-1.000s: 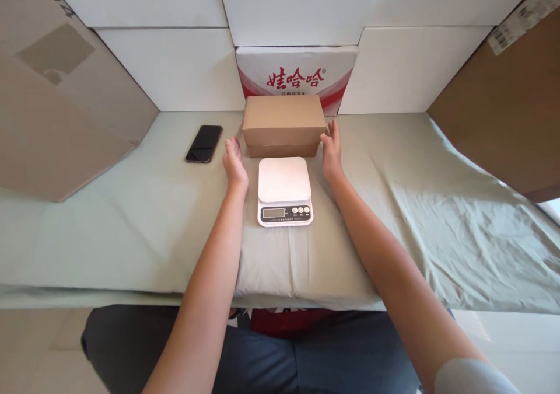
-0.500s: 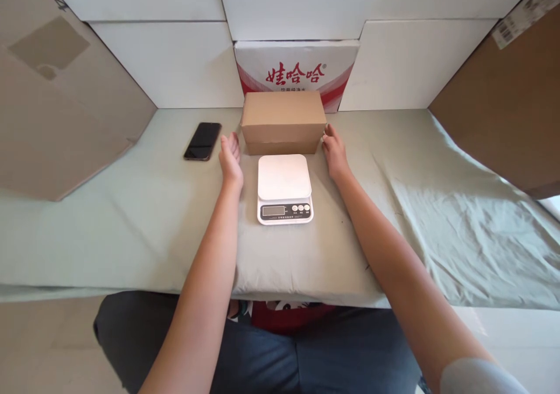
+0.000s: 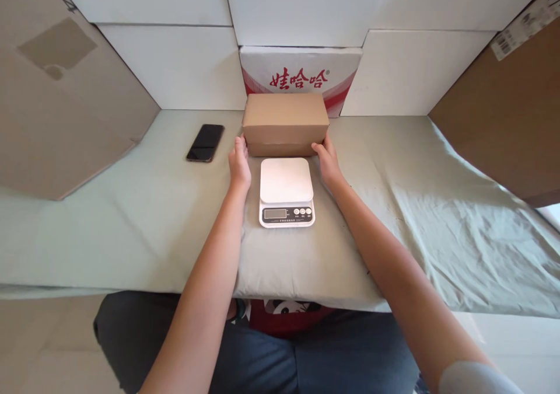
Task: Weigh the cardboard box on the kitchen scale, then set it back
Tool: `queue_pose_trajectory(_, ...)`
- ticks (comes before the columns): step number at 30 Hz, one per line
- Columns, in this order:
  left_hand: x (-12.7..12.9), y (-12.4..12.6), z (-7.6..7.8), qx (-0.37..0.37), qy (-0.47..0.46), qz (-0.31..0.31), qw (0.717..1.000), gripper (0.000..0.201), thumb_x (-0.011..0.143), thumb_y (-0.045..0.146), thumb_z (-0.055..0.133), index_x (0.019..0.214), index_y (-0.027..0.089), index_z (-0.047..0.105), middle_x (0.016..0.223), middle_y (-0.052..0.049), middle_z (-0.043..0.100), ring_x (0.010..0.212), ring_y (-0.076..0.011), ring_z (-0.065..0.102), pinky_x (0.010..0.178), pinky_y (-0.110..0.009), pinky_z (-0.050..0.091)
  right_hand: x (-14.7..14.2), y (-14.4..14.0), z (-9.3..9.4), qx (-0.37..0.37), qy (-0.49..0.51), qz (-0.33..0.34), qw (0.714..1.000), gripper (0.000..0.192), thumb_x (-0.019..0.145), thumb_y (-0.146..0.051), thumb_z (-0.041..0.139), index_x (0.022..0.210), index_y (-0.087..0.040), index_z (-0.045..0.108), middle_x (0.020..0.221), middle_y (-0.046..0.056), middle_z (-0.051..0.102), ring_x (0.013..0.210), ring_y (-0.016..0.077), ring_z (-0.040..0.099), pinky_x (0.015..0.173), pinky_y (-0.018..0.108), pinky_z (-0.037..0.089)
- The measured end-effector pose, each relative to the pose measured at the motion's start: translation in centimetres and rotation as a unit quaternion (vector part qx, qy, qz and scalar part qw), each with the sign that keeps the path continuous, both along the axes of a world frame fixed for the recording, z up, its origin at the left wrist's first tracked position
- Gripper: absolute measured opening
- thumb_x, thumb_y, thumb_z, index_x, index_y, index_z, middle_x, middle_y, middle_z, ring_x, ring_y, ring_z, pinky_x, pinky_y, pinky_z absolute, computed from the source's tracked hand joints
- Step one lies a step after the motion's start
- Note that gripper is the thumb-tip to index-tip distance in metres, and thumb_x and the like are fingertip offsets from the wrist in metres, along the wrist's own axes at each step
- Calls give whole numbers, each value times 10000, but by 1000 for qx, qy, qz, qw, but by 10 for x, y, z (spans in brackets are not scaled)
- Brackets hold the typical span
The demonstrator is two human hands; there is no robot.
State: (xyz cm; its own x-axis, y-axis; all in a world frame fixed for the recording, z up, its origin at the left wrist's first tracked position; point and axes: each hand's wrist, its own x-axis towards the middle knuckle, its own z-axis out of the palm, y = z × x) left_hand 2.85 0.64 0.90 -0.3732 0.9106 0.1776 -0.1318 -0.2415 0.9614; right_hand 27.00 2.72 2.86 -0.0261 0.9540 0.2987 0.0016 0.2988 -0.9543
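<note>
The box [image 3: 285, 122] sits at the table's [image 3: 131, 219] far middle, its long axis running from 9 to 3 o'clock, with the scale [image 3: 286, 191] just in front of it at 6 o'clock. The left hand [image 3: 240, 163] presses the box's lower 9 o'clock end and the right hand [image 3: 326, 159] its lower 3 o'clock corner, so the box lies between the palms and slightly toward 12 o'clock from them. Both hands seem equally close. Fingers are extended and flat against the cardboard, bracketing it rather than clenched; whether the box is lifted cannot be told. Both forearms reach straight forward, flanking the scale. A phone [image 3: 205, 143] lies apart at 9 o'clock.
</note>
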Motion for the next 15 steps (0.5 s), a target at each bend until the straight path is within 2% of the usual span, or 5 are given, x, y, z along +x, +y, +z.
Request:
queue_pose_trajectory(4, 0, -19, 23, 50, 17, -7, 999, 983, 908, 909, 421, 1526, 174, 630, 1690, -174, 522, 1641, -330, 399, 1374, -490, 262, 3, -2, 20, 62, 3, -4, 998, 530, 856, -424, 581, 1372, -307, 594, 1507, 14, 660, 1496, 297, 517, 1359, 533, 376)
queue_pose_trajectory(8, 2, -67, 44, 75, 32, -18, 997, 946, 906, 913, 422, 1503, 220, 664, 1686, -138, 538, 1649, -348, 376, 1370, -516, 279, 12, -38, 43, 102, -18, -9, 995, 452, 883, -429, 593, 1319, -310, 590, 1490, 39, 648, 1478, 300, 531, 1327, 520, 420)
queue_pose_trajectory(11, 6, -110, 44, 64, 43, -27, 997, 912, 929, 890, 414, 1504, 230, 669, 1659, -142, 570, 1628, -341, 416, 1360, -504, 312, 19, -79, 45, 85, -28, -6, 996, 428, 884, -395, 600, 1304, -314, 583, 1450, 51, 653, 1432, 306, 558, 1278, 520, 466)
queue_pose_trajectory(15, 7, -153, 28, 20, 35, -10, 999, 887, 947, 859, 435, 1476, 195, 692, 1621, -184, 596, 1578, -353, 491, 1337, -524, 359, 23, -121, 39, 47, -19, 0, 999, 381, 873, -344, 593, 1253, -310, 586, 1381, 63, 666, 1341, 312, 605, 1195, 532, 522)
